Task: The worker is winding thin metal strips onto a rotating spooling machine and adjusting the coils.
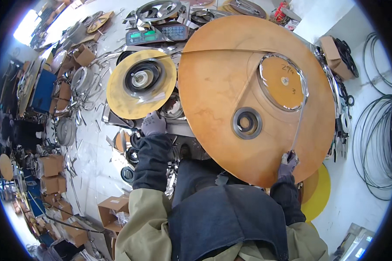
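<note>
A large orange disc fills the middle and right. On it lie a flat coil of thin metal strip around an inner orange plate, and a small dark ring. My gloved right hand, at the disc's near right edge, is closed on the end of a metal strip coming off the coil. Another strip stretches across to the smaller yellow disc on the left, which carries a dark coil around a spindle. My gloved left hand has its fingers curled at this disc's near rim.
Behind the yellow disc stands a digital scale with metal rings on top. Loose strips, coils and cardboard boxes litter the floor at left. A yellow sheet sits below the large disc's right edge. Cable loops hang at far right.
</note>
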Motion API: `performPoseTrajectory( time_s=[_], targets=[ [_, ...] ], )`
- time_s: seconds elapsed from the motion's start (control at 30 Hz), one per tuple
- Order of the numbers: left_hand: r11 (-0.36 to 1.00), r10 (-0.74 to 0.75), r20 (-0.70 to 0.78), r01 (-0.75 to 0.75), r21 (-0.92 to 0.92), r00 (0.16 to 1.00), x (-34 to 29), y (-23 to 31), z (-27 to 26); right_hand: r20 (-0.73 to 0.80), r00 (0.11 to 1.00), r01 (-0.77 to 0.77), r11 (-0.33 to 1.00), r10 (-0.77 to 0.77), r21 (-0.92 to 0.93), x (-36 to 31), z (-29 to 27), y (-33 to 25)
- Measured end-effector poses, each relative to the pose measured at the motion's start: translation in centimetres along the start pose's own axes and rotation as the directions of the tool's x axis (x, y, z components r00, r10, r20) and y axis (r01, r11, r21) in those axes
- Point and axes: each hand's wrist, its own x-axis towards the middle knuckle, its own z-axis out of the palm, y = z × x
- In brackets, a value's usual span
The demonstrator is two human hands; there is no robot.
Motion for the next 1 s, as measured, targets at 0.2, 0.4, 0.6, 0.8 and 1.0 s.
performPoseTrajectory(
  time_s=[0.2, 0.4, 0.6, 0.8, 1.0],
  targets=[
    [0.936, 0.351, 0.013, -0.35, -0.045, 0.936, -0.1, 0.7, 0.2, -0.019, 1.0, -0.014, 0.995, 0.016, 0.101, -0.4, 0.6, 1.4],
    [0.897, 0.431, -0.039, -0.432, -0.096, 0.902, -0.3, 1.5, 1.0, -0.011, 0.994, -0.102, 0.985, 0.104, 0.141, -0.4, 0.7, 1.7],
    [0.893, 0.423, -0.056, -0.427, -0.14, 0.904, 0.3, 0.8, 2.0, -0.014, 0.998, -0.067, 0.996, 0.068, 0.053, 0.0, 0.7, 1.9],
    [0.909, 0.371, -0.034, -0.371, -0.193, 0.928, 0.3, 0.5, 2.1, 0.001, 0.998, -0.06, 0.995, 0.06, 0.083, -0.1, 1.0, 1.2],
    [0.725, -0.191, -0.485, -0.21, -0.656, 0.853, -2.6, -6.4, 1.9, 0.073, 0.996, -0.075, 0.959, 0.057, 0.275, -0.4, 0.6, 1.6]
  ],
)
